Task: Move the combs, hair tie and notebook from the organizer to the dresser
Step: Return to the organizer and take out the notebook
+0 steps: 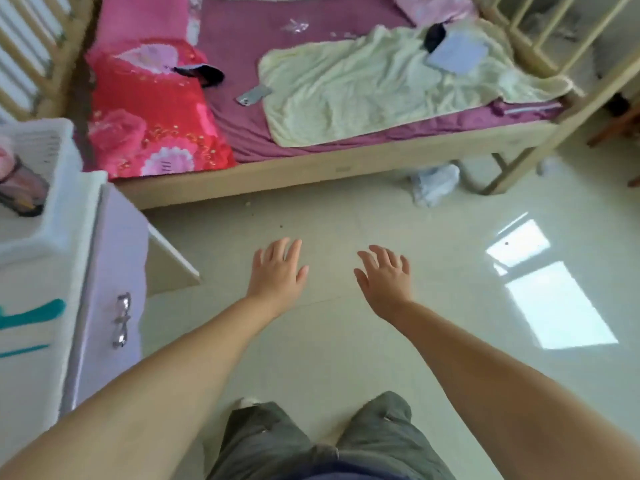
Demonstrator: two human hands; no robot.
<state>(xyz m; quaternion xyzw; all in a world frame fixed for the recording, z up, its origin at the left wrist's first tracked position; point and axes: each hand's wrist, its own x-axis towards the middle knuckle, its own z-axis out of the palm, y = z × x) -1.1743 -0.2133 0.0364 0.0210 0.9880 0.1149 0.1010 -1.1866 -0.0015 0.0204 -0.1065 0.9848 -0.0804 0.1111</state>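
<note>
From the head camera, the left hand [277, 271] and right hand [386, 280] hang spread and empty over the floor [450, 341]. The basket [41, 150] on the dresser [52, 271] sits at nine o'clock; its contents are blurred. Likely next step: turn left and reach in.

A dresser [52, 271] stands at the left, with a basket [38, 150] on its top. Behind it and across the floor [346, 341] runs a bed [311, 168]. On the bed lie a quilt [145, 116] at the left, a phone [252, 95] beside it, and a blanket [363, 88] to the right. 2 hands, left [278, 271] and right [386, 277], hover side by side over the floor.
</note>
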